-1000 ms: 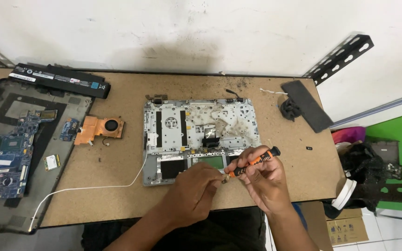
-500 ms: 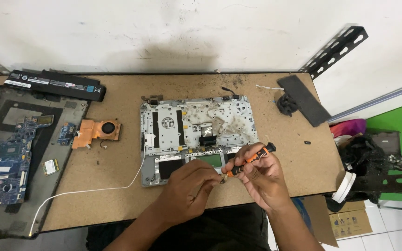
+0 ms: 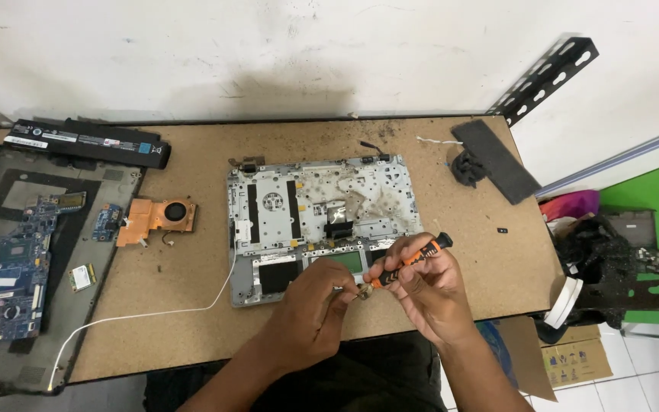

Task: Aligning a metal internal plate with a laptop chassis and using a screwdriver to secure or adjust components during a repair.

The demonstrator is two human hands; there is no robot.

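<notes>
Scuffed white wall (image 3: 306, 46), tiled floor (image 3: 650, 366)

1. The screwdriver (image 3: 409, 260) in the right hand (image 3: 429, 294) is orange with black bands and a black cap.
2. The laptop shell (image 3: 322, 221) at the table's middle is silver-grey, speckled with brown dust, with black strips and black rectangles.
3. The table (image 3: 192, 282) is plain tan-brown.
4. The cooling fan (image 3: 155, 219) is copper-orange with a black rotor.
5. The circuit board (image 3: 1, 267) at the left edge is blue.
6. The battery (image 3: 85, 142) at the back left corner is black.
7. The cable (image 3: 146, 314) is white.
</notes>
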